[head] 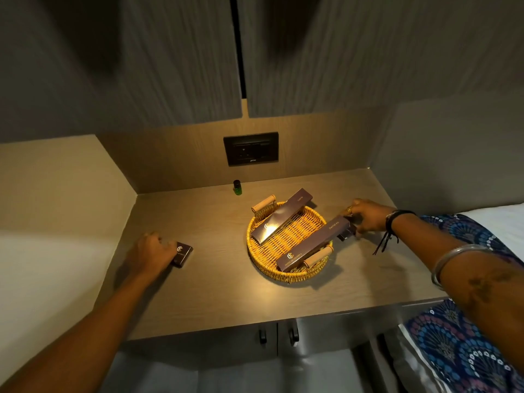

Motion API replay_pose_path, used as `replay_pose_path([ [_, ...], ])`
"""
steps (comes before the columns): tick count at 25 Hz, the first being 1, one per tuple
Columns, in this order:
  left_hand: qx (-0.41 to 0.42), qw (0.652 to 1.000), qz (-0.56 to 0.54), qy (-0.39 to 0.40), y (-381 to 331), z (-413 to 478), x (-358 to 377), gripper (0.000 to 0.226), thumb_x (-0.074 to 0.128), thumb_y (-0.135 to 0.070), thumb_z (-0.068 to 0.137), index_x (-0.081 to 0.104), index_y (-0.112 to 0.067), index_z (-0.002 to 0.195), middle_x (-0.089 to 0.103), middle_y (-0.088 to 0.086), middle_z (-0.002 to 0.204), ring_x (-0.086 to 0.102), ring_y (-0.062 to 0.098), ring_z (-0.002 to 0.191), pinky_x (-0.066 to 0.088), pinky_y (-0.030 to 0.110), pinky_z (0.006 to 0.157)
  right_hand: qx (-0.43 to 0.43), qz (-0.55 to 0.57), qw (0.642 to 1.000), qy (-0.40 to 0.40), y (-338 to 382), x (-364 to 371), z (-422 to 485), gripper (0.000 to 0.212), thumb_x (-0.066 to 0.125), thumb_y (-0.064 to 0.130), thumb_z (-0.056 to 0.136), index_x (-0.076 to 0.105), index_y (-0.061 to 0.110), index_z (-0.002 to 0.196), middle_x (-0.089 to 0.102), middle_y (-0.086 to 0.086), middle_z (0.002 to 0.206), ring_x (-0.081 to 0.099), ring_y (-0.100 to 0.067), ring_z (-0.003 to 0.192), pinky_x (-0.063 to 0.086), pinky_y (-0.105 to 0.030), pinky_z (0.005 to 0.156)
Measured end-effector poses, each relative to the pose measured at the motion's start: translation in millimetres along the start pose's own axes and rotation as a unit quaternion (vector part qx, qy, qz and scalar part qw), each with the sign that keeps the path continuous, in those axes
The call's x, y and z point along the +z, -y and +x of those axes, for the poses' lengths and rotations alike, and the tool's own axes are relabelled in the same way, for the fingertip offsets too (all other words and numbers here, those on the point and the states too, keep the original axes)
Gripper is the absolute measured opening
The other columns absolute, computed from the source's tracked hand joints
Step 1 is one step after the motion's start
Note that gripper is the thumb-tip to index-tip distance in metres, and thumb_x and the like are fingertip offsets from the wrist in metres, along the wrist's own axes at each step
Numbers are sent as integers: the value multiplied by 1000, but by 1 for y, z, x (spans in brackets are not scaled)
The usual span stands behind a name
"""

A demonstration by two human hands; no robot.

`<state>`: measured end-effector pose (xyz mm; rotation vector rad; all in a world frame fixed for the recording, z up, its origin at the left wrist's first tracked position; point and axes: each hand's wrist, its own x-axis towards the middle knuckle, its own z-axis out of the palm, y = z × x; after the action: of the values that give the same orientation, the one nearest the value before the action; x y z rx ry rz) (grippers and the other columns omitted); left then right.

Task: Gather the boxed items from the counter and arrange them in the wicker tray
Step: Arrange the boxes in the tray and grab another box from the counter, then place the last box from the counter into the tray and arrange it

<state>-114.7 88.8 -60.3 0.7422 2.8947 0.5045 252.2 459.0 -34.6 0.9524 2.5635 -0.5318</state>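
On the brown wooden counter (215, 293), the left hand (149, 251) grasps a small dark square box (183, 252). Beside the round yellow wicker tray (286, 275) (two long dark boxes already inside), the right hand (368, 215) pinches another small dark box (347, 232).

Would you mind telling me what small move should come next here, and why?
Probably lift the small dark box under the left hand into the wicker tray: it lies on the counter, while two long boxes already rest in the tray.
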Motion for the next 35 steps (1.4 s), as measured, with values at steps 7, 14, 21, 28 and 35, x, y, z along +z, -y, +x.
replay_pose_path([
  [7,7,999,36,32,-7,-18,1,63,55,-63,88,59,-7,117,56,15,118,56,32,102,51,47,85,48,96,994,-36,-32,-12,-27,64,83,7,71,59,18,129,45,8,98,48,-18,98,42,-33,88],
  [14,30,995,68,64,-12,-24,6,87,63,-77,71,52,-14,130,50,11,132,51,33,118,48,51,94,-4,109,985,-131,15,-64,-33,65,79,13,77,53,18,137,50,-5,99,48,-18,87,35,-25,66],
  [21,-13,997,15,73,-15,-26,2,63,77,-53,70,57,-14,116,54,9,120,55,31,107,52,50,89,-86,-33,996,-6,109,-58,15,59,76,11,80,55,20,135,51,7,81,47,-6,70,37,-20,58],
  [28,-15,996,-72,48,-22,-35,2,74,81,-38,75,48,-14,138,55,9,131,51,33,121,42,46,97,-55,-159,985,40,129,-43,30,47,79,7,71,65,16,115,67,-5,103,63,-25,94,57,-38,79],
  [35,62,983,-161,58,-65,-44,-6,88,82,-30,76,34,-18,148,54,3,128,46,26,121,41,46,103,-63,-191,979,17,130,-37,31,49,76,6,74,61,21,118,64,-2,104,62,-24,93,57,-38,78],
])
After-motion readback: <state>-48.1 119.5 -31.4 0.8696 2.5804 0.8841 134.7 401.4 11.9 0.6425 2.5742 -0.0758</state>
